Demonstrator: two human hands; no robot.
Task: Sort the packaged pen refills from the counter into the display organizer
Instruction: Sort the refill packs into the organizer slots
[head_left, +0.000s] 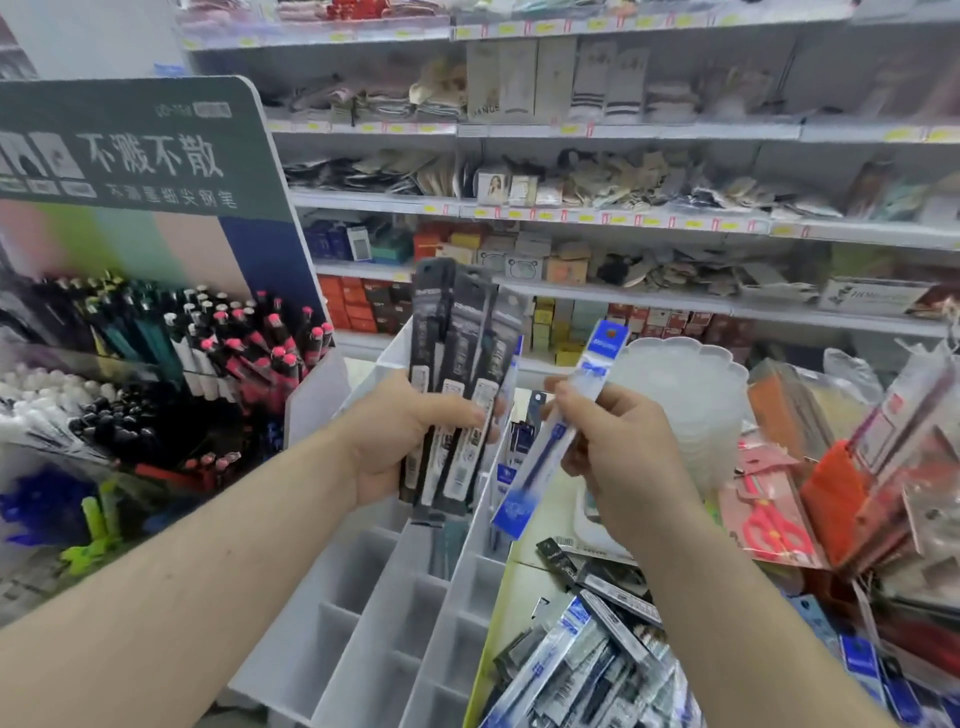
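Above the white display organizer (395, 613), the left hand (400, 436) grips a fanned bunch of black refill packs (457, 395), long narrow sleeves with dark tops and white label strips lower down; the thumb lies across their fronts and the fingers curl behind. Just right of that bunch, the right hand (618, 457) pinches a single blue refill pack (558, 436), a slim clear sleeve with a bright blue header at top and bottom and a dark blue refill inside, tilted with its top leaning right. Both hands hold their packs over the organizer's rear compartments. The organizer is divided into rows of small square cells, and a few packs stand in cells below the hands. Right of the organizer, a loose pile of refill packs (597, 654), black ones and blue ones mixed, lies on the counter (514, 597). Left of the organizer stands a pen display (156, 332) with a dark green header. Behind the organizer run stocked store shelves (623, 218).
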